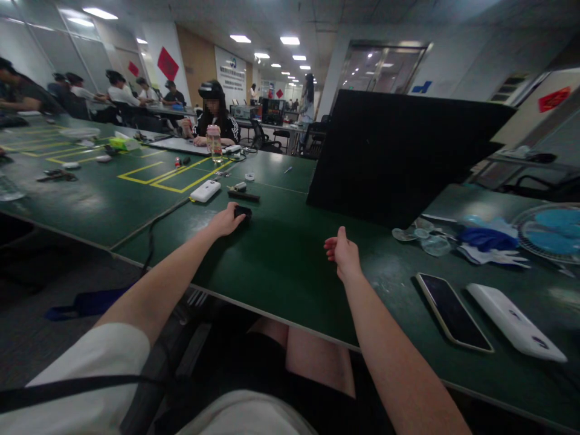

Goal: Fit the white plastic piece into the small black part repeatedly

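Observation:
On the green table (290,254), my left hand (223,220) is closed round a small black object (243,212); its kind is not clear, and my fingers cover part of it. Just beyond lies a dark flat bar (243,196), with a small pale roll-like item (239,187) behind it. A white power bank (206,191) rests to the left of these. My right hand (343,252) hovers over the table with the thumb raised and the fingers loosely bent, holding nothing. The big black panel (389,157) stands upright beyond it.
To my right lie a phone (453,311), a second white power bank (516,320), clear fan blades (423,235), gloves (492,248) and a fan grille (550,229). A pink-lidded bottle (214,145) stands across the table, near a seated person (212,118). Yellow tape marks the left side.

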### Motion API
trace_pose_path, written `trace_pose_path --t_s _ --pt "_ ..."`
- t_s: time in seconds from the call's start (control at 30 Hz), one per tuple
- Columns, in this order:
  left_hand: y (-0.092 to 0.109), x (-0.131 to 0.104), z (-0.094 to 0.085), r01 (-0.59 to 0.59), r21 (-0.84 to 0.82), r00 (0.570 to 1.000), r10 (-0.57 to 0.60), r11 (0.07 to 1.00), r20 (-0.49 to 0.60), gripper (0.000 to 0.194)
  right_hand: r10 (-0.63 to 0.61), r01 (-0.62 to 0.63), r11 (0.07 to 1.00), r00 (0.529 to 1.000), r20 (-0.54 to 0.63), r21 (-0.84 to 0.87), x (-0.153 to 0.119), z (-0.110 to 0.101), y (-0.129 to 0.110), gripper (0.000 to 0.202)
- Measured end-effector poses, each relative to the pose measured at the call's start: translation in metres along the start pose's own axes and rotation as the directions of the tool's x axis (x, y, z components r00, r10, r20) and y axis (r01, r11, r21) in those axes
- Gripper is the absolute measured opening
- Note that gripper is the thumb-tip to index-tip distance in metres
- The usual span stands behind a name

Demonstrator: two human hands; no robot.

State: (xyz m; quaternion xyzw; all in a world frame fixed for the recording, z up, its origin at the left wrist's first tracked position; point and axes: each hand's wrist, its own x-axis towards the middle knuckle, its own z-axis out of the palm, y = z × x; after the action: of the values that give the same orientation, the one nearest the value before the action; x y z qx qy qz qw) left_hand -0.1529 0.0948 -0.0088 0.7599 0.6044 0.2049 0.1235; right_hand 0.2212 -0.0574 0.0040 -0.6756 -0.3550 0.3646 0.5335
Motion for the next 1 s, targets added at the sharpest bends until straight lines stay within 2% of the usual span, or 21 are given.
trace_pose_path --t_s 0.13,0.23,0.37,0.5,0.6,0.7,0.83,1.0 --pt "0.016 -0.005 0.002 0.016 0.008 0.999 -0.016 1.0 -0.033 0.058 0.009 -0.009 1.0 1.0 -0.006 0.021 0.0 0.001 -0.001 0.057" --pt "0.041 -0.007 0.013 -0.026 -0.029 1.0 0.026 0.999 -0.01 0.056 0.027 -0.026 0.997 1.0 -0.013 0.07 0.004 -0.001 0.0 0.058" --pt "0.092 -0.017 0.039 -0.159 -0.102 0.984 0.166 0.982 0.062 0.054 0.062 -0.056 0.986 0.997 -0.035 0.158 0.012 -0.008 0.002 0.064" --pt "0.154 -0.039 0.066 -0.258 -0.206 0.944 0.291 0.944 0.156 0.053 0.054 -0.037 0.98 0.995 -0.084 0.194 0.02 -0.018 0.0 0.069" --pt "0.198 -0.062 0.083 -0.258 -0.264 0.943 0.301 0.929 0.139 0.051 0.021 0.001 0.985 0.992 -0.121 0.174 0.022 -0.024 -0.003 0.073" --pt "0.231 -0.082 0.095 -0.309 -0.282 0.924 0.356 0.908 0.137 0.05 -0.041 0.063 0.987 0.988 -0.15 0.145 0.021 -0.025 -0.007 0.078" --pt "0.252 -0.095 0.101 -0.34 -0.278 0.906 0.392 0.898 0.161 0.052 -0.074 0.093 0.989 0.983 -0.167 0.112 0.017 -0.023 -0.011 0.081" --pt "0.251 -0.092 0.094 -0.283 -0.374 0.916 0.365 0.883 0.168 0.051 -0.06 0.091 0.983 0.979 -0.195 0.158 0.015 -0.025 -0.017 0.082"
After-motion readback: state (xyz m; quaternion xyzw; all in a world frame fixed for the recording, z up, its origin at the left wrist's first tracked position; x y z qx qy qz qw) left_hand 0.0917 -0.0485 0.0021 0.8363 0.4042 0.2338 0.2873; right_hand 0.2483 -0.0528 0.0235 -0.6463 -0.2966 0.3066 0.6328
